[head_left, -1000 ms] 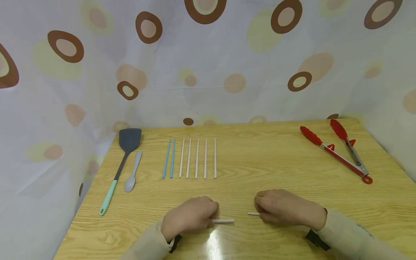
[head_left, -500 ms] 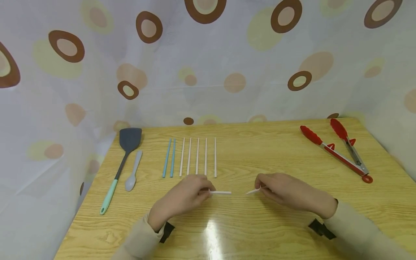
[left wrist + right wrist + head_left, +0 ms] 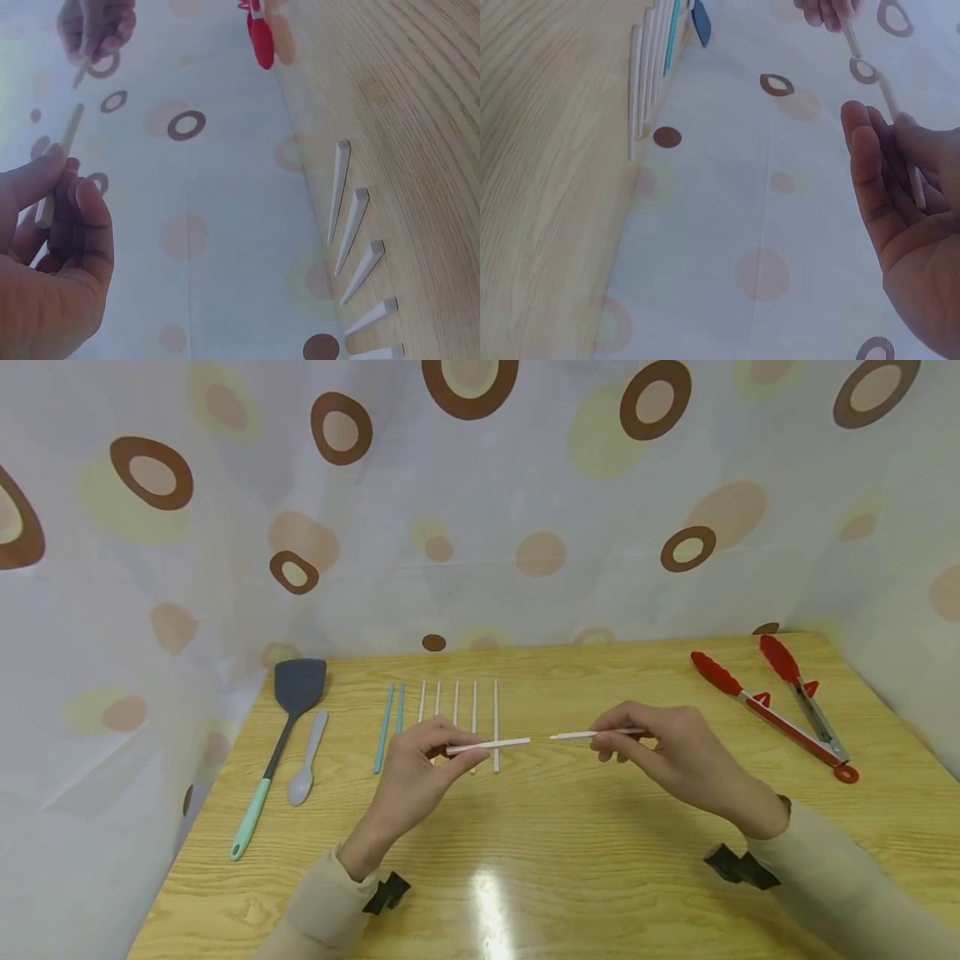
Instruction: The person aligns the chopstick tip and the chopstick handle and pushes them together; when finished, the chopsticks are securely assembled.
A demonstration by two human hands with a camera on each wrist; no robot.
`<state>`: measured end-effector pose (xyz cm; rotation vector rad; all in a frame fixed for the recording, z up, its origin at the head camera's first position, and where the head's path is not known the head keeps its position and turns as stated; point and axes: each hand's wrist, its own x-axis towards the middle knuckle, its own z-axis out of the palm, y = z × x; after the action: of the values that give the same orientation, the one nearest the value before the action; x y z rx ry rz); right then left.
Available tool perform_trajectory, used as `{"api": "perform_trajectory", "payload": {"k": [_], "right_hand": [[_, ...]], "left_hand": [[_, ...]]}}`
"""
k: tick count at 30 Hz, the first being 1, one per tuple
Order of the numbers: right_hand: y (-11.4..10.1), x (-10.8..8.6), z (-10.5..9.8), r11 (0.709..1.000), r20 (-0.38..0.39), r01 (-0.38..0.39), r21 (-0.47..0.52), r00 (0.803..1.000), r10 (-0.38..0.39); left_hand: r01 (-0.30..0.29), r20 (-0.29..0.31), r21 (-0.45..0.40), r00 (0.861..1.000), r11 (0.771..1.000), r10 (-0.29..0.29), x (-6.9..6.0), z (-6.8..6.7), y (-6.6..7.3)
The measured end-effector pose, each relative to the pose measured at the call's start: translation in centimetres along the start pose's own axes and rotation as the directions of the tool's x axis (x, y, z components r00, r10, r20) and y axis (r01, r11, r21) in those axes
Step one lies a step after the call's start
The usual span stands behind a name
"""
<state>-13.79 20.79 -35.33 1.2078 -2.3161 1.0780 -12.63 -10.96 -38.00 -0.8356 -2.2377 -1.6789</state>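
Observation:
My left hand [image 3: 408, 777] pinches a short white stick [image 3: 513, 743], like a piece of a chopstick, between thumb and fingers. A similar short white stick [image 3: 573, 735] is pinched in my right hand [image 3: 671, 743]. Both hands are raised above the table, and the sticks point at each other with a small gap between their ends. The left wrist view shows a square end on the left stick [image 3: 73, 127]. Behind my left hand lie several white chopsticks [image 3: 496, 718], partly covered by it, and two blue chopsticks [image 3: 386, 727].
On the left of the wooden table [image 3: 570, 860] lie a dark spatula [image 3: 300, 683] with a mint handle and a grey spoon [image 3: 302, 781]. Red-tipped tongs [image 3: 787, 724] lie spread at the right. A patterned curtain [image 3: 480, 485] hangs behind.
Both hands have risen from low over the near table, moving away from me with their sticks. The fingers have turned so that more of each stick shows.

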Motion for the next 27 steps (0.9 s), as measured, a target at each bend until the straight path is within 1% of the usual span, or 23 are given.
{"api": "perform_trajectory", "payload": {"k": [2, 5, 10, 11, 16, 20, 24, 27], "right_hand": [[-0.3, 0.2, 0.2, 0.999, -0.012, -0.021, 0.05, 1.0, 0.021], [-0.7, 0.5, 0.3, 0.992, -0.018, -0.043, 0.118, 0.999, 0.045], [-1.0, 0.6, 0.6, 0.976, -0.007, -0.072, 0.206, 0.997, 0.075], [-1.1, 0.6, 0.6, 0.973, -0.004, -0.075, 0.216, 0.997, 0.078], [-0.8, 0.7, 1.2, 0.978, -0.039, -0.02, 0.209, 0.999, 0.029], [-0.7, 0.8, 1.2, 0.985, -0.051, 0.011, 0.17, 0.999, -0.003], [-0.8, 1.0, 1.0, 0.991, -0.039, 0.045, 0.124, 0.998, -0.04], [-1.0, 1.0, 0.9, 0.992, -0.033, 0.06, 0.112, 0.998, -0.056]], "left_hand": [[0.0, -0.018, -0.063, 1.0, 0.998, -0.001, 0.0, 0.0, 0.1], [0.007, -0.03, -0.13, 0.999, 0.991, -0.011, 0.1, 0.0, 0.3], [0.031, -0.025, -0.185, 0.999, 0.982, -0.036, 0.2, 0.2, 0.5], [0.034, -0.024, -0.187, 0.999, 0.982, -0.04, 0.2, 0.2, 0.5], [0.041, -0.026, -0.179, 0.999, 0.983, -0.046, 0.2, 0.4, 0.7], [0.036, -0.027, -0.162, 0.999, 0.986, -0.041, 0.2, 0.5, 0.7], [0.008, -0.034, -0.129, 0.999, 0.992, -0.012, 0.2, 0.6, 0.8], [-0.012, -0.038, -0.098, 0.999, 0.995, 0.008, 0.3, 0.7, 0.9]]}}
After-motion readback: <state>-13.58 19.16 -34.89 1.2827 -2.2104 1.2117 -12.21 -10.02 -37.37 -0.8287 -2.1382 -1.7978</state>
